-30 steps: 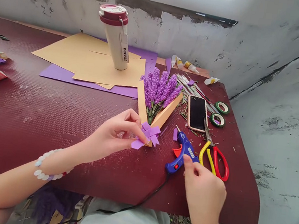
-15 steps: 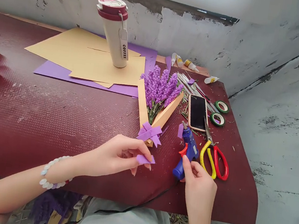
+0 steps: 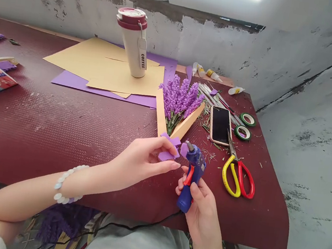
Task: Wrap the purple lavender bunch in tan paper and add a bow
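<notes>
In my right hand is a blue glue gun with a red trigger, held upright with my fingers round its handle. A small purple piece sits beside its nozzle, apparently stuck to it. My left hand is curled at the base of a lavender bouquet in a tan paper wrap. Between its fingers shows a purple strip, while the thumb tip stands apart from it. A purple bow on the wrap is partly covered by my fingers.
To the right lie scissors, a phone and green tape rolls. Small glue bottles and wire stems are behind. A coffee tumbler stands on tan sheets. The gun's black cord crosses my lap.
My right hand has picked up the glue gun from the table and brought it left, the small purple piece moving with its nozzle. My left hand has moved forward to the bow.
</notes>
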Tool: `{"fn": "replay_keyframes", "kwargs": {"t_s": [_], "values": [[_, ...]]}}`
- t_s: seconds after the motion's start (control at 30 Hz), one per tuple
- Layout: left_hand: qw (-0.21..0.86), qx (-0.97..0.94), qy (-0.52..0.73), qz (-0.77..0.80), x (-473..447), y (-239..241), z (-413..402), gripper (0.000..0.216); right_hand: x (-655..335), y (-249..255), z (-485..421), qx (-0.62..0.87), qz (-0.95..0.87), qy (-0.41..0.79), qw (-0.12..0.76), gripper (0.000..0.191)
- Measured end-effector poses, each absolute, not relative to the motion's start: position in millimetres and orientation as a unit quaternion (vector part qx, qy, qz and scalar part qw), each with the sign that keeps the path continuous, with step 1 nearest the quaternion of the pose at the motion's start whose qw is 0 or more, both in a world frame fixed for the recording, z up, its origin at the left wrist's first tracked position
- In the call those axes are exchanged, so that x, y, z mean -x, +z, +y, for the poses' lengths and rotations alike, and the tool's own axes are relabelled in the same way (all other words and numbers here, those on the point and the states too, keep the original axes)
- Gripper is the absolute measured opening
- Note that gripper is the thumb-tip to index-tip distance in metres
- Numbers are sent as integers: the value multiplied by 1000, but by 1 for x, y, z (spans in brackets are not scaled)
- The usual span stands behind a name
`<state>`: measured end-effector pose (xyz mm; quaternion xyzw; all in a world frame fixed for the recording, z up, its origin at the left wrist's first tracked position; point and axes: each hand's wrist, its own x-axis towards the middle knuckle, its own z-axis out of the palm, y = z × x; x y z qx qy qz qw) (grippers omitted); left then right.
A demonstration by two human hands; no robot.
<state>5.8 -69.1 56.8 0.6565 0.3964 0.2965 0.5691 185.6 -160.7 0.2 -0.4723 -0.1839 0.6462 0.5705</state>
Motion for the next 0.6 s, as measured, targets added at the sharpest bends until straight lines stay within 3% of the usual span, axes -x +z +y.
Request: {"fn": "replay_keyframes", "kwargs": {"t_s": [0.37, 0.6], "values": [[581, -672, 305, 344, -24, 64, -76, 11, -187, 2, -177, 437, -183, 676, 564, 34], [432, -742, 314, 406, -10, 71, -74, 13, -188, 8, -179, 433, -158, 651, 603, 28]]}}
